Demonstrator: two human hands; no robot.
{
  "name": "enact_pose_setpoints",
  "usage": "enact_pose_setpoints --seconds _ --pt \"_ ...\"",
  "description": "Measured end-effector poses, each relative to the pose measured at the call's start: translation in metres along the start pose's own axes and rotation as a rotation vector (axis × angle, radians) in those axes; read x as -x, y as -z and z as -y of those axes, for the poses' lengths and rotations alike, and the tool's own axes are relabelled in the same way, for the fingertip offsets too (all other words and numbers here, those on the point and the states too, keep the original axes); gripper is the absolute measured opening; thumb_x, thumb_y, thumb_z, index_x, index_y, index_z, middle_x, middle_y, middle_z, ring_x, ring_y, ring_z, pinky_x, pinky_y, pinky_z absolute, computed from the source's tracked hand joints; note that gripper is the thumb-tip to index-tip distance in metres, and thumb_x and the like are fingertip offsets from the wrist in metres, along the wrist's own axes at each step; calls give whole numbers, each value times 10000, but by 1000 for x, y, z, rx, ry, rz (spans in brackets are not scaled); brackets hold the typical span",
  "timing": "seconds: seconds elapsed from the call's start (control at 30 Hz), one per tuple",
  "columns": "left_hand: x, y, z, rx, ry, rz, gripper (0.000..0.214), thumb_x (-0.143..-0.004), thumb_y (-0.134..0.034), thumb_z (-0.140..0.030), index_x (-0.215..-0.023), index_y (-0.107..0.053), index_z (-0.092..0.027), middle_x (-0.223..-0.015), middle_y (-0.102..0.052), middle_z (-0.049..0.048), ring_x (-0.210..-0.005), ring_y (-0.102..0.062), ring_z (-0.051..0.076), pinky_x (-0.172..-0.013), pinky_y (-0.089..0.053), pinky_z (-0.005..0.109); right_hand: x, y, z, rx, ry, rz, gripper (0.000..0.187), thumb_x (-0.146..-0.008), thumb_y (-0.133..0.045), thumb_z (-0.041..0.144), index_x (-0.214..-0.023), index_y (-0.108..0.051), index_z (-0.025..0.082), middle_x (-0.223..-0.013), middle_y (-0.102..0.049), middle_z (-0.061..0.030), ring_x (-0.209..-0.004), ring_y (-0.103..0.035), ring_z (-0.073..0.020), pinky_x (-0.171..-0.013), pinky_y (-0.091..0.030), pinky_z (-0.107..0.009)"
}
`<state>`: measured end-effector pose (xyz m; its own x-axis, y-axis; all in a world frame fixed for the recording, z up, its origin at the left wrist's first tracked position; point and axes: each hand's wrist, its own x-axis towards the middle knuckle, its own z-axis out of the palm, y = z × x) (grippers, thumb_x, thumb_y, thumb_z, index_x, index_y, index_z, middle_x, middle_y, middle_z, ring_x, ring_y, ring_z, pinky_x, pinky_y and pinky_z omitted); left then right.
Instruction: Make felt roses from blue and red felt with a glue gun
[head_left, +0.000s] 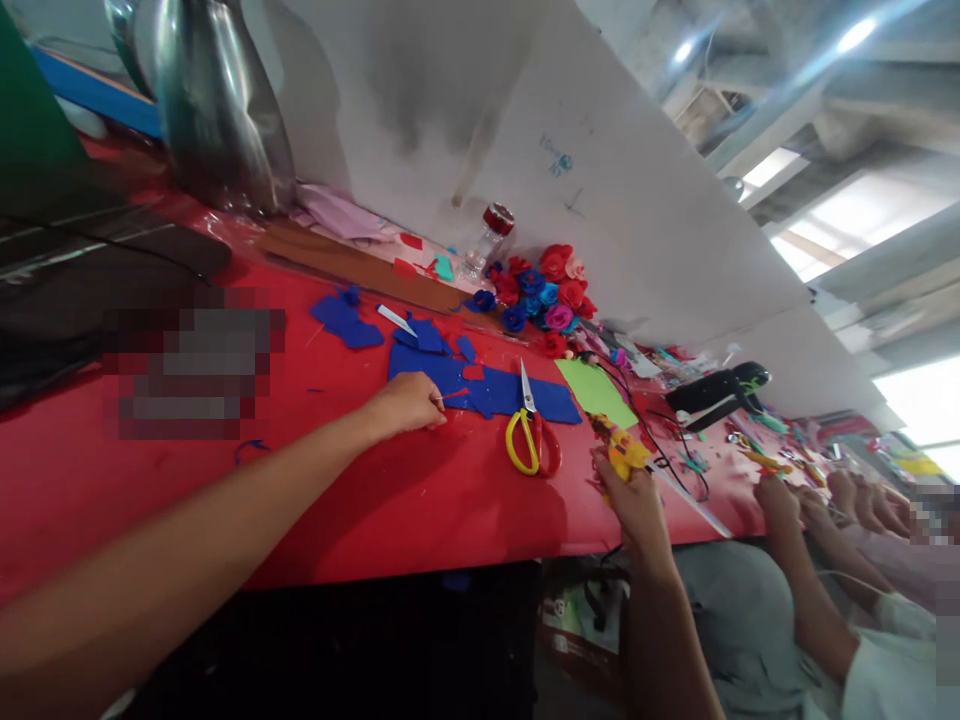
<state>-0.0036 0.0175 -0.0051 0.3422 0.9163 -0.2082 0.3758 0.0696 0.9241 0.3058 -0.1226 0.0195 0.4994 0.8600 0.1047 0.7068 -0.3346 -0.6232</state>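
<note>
My left hand [409, 403] rests on the red table cover [390, 500], fingers pinched on a thin red strip [454, 395] at the edge of a blue foam sheet [480, 388]. My right hand [634, 495] is closed around a yellow glue gun [619, 448], held just past the table's near edge. Scissors [529, 435] with yellow and red handles lie between my hands, blades pointing onto the blue sheet.
Blue foam scraps [346, 322], a white blade [395, 320], a green sheet [596, 392], a pile of red, blue and pink foam roses [547, 292] and a red-capped bottle [487, 238] lie along the wall. A black tool [716, 392] and other people's hands [817, 500] sit to the right.
</note>
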Motion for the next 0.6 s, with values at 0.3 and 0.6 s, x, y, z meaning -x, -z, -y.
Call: enact_pose_setpoints --seconds 0.3,0.6 --pt "4 1 -6 -131 30 31 169 -477 -703 -114 -378 -629 -229 -427 -596 9 -475 -509 152 -483 -281 243 44 -43 70 -281 62 576 413 -703 -640 538 -851 -636 152 -609 -564 3 -472 -431 -95 -461 -367 -241" --pt "0 -2 -3 -148 -41 17 219 -450 -706 -55 -354 -601 -222 -414 -564 0 -461 -466 138 -505 -272 255 43 -62 80 -238 120 632 309 -744 -623 496 -713 -549 198 -556 -459 35 -479 -375 -99 -455 -332 -244"
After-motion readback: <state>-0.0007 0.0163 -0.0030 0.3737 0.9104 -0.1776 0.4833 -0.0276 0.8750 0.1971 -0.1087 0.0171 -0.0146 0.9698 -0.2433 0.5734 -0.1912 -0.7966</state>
